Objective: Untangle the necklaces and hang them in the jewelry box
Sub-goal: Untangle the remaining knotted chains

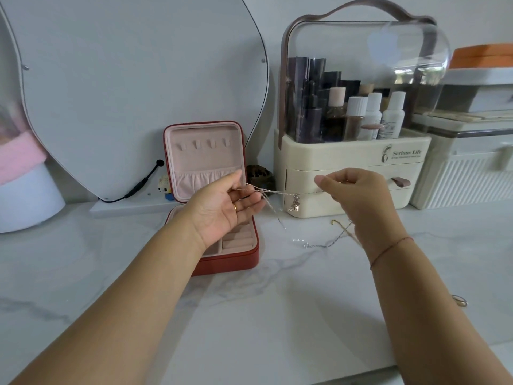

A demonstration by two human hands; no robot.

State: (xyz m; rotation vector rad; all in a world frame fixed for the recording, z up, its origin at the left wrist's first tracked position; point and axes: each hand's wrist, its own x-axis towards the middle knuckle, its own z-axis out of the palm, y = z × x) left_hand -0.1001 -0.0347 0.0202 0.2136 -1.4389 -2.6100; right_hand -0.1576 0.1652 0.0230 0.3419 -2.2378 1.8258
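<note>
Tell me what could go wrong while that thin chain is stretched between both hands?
The chain is pulled taut between the left hand and right hand; more force might tighten the crossed strands near the left hand, or snap a link. A loose strand trails down towards the other chains lying crossed on the counter, so lifting could tangle them further. The pendant hangs free and might snag.

White marble-patterned counter (249,315) meets a pale wall (277,9), evenly lit.
</note>
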